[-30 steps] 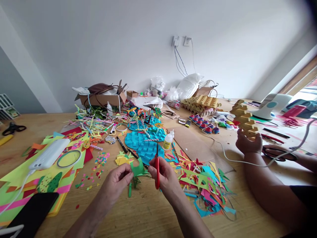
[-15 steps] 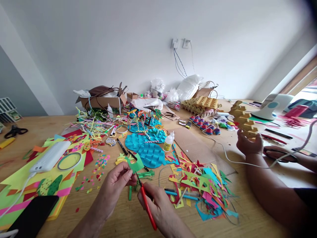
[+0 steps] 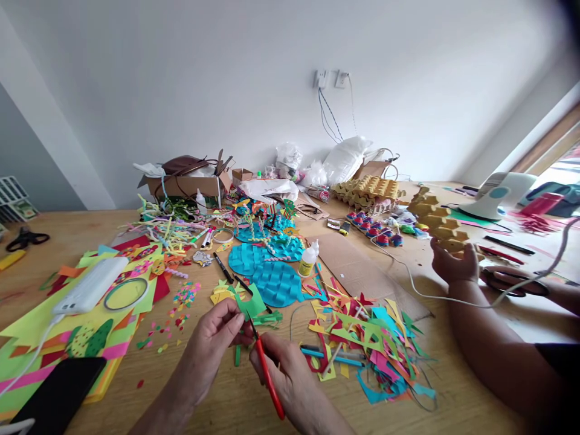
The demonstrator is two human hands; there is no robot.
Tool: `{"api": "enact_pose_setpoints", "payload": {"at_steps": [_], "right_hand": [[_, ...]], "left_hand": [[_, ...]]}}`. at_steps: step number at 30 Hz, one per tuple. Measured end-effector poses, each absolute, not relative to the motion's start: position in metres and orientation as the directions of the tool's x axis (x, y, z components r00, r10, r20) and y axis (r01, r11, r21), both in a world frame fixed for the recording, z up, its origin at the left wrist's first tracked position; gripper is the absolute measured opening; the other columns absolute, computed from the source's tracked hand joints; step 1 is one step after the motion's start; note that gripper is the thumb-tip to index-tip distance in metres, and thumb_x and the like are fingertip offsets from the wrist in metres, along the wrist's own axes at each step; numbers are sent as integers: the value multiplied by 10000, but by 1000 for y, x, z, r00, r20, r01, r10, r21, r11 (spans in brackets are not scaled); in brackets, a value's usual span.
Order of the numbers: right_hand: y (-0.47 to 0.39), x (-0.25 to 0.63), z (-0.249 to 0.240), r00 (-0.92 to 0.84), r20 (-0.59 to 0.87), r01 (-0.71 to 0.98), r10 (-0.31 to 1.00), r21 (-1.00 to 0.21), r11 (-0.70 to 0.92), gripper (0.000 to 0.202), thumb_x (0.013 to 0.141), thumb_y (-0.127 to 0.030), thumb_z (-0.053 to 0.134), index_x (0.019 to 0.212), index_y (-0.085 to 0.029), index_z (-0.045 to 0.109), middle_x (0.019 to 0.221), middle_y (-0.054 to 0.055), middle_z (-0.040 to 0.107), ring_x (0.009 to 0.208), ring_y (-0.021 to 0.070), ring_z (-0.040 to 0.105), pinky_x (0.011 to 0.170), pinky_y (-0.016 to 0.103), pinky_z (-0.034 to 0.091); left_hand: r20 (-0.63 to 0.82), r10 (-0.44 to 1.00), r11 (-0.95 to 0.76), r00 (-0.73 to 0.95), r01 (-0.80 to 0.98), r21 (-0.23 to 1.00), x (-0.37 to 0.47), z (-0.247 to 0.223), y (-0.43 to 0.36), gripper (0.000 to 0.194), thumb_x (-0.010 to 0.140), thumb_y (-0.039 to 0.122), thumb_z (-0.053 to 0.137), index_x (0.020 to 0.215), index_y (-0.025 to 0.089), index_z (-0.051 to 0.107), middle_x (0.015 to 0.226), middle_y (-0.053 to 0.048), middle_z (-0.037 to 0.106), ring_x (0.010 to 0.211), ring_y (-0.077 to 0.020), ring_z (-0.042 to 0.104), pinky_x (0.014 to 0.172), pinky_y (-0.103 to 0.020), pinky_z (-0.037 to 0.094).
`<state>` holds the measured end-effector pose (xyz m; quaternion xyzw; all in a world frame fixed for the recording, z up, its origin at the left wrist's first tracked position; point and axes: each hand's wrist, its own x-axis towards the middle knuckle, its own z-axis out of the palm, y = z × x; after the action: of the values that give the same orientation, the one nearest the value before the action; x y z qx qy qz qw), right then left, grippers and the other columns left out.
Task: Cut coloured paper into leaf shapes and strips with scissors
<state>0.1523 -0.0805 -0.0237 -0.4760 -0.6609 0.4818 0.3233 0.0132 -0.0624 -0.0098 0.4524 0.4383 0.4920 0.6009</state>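
Between its thumb and fingers my left hand [image 3: 222, 331] pinches a small green paper piece [image 3: 252, 301]. Red-handled scissors [image 3: 269, 377] are in my right hand [image 3: 287, 362], their blades pointing up at the lower edge of the green paper. Just beyond the paper lie blue, scale-patterned paper shapes [image 3: 275, 283] and a black marker [image 3: 223, 267]. A white glue bottle [image 3: 309, 260] with a yellow label stands to their right. Some green paper strips [image 3: 269, 318] lie behind my hands.
Colourful paper scraps [image 3: 376, 344] are heaped at right, beside flat cardboard [image 3: 362, 272]. Another person's hand [image 3: 455, 263] holds an egg carton strip [image 3: 437, 217]; that person's other hand has black scissors [image 3: 512, 282]. At left are a power bank [image 3: 93, 287] and a phone [image 3: 61, 396].
The green paper has tilted and shifted slightly right at the scissor blades. My right hand has moved slightly left. The other person's egg carton has tilted and shifted left.
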Motion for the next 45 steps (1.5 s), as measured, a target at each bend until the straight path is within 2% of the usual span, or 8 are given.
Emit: {"api": "enact_pose_setpoints", "payload": {"at_steps": [10, 16, 23, 31, 37, 45], "right_hand": [[-80, 151, -40, -323, -4, 296, 946, -950, 97, 254, 830, -259, 378, 588, -188, 348, 540, -49, 337, 524, 88, 341, 475, 206, 232], [-81, 152, -45, -309, 74, 322, 948, -930, 177, 313, 833, -316, 406, 557, -175, 365, 536, -50, 339, 518, 80, 309, 467, 194, 234], [-80, 151, -51, -297, 112, 331, 948, -919, 213, 315, 830, -309, 421, 550, -172, 379, 531, -53, 345, 506, 74, 309, 455, 186, 229], [-81, 150, -51, -315, 51, 348, 948, -923, 165, 304, 817, -305, 406, 549, -181, 338, 518, -54, 310, 505, 80, 292, 444, 195, 212], [-83, 152, -46, -371, -4, 301, 928, -946, 117, 282, 837, -298, 376, 580, -183, 367, 527, -51, 341, 511, 85, 328, 463, 199, 224], [-83, 153, -42, -404, -30, 266, 914, -960, 85, 264, 843, -281, 359, 599, -184, 382, 532, -53, 347, 511, 84, 335, 465, 200, 219]], "left_hand": [[-79, 988, 104, 135, -192, 976, 14, -12, -62, 146, 754, 269, 571, 656, 165, 545, 640, 9, 578, 646, -147, 553, 638, -288, 495], [-87, 986, 115, 144, -197, 974, 15, -12, -61, 149, 741, 283, 590, 659, 166, 549, 628, 14, 560, 638, -144, 553, 620, -271, 491], [-100, 982, 131, 161, -200, 971, 12, -13, -63, 147, 755, 281, 578, 664, 174, 536, 653, 10, 567, 660, -142, 553, 622, -255, 487], [-85, 986, 112, 141, -199, 974, 10, -17, -61, 143, 754, 280, 578, 667, 172, 544, 621, 36, 508, 635, -130, 548, 601, -241, 477], [-83, 983, 116, 164, -199, 973, 12, -17, -61, 164, 738, 292, 591, 645, 173, 527, 622, 31, 526, 632, -141, 560, 601, -256, 483], [-42, 995, 50, 92, -84, 995, 12, -21, -61, 193, 731, 321, 592, 627, 171, 529, 599, 31, 542, 599, -136, 553, 611, -276, 507]]}}
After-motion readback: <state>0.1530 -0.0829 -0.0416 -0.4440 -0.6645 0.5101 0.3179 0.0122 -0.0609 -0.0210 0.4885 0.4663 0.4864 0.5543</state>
